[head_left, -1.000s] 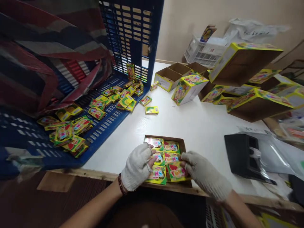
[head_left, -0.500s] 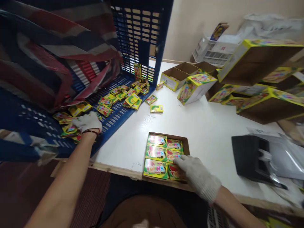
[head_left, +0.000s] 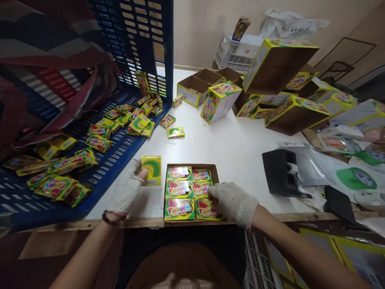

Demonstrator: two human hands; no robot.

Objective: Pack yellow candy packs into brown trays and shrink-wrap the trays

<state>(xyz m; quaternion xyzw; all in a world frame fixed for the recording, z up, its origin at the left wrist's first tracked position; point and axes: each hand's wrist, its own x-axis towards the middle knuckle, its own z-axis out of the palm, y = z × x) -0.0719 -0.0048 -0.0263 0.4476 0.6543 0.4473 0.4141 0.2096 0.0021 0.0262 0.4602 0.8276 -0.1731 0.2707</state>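
My left hand [head_left: 128,188], in a white knit glove, is closed on a small yellow-green candy box [head_left: 151,170] above the table, left of a shallow cardboard tray [head_left: 214,173]. Two columns of small "TWINS" candy boxes [head_left: 179,189] lie in the tray, leaving a narrow gap along its right wall. My gloved right hand [head_left: 233,200] is closed over the tray's right rim, its fingertips against the right column; the hand hides part of that wall. Several loose candy boxes [head_left: 99,131] lie in the tipped blue plastic crate [head_left: 116,164] at left.
Loose candy boxes [head_left: 176,132] lie on the white table [head_left: 195,140] beside the crate. Open display cartons [head_left: 221,100] are stacked at the back right. A black tape dispenser [head_left: 279,172] stands on the right, with a white crate [head_left: 236,52] by the wall.
My left hand has come out of the blue crate, moving right towards the tray with a candy box in it. My right hand has stayed at the tray's right side. The view has shifted right.
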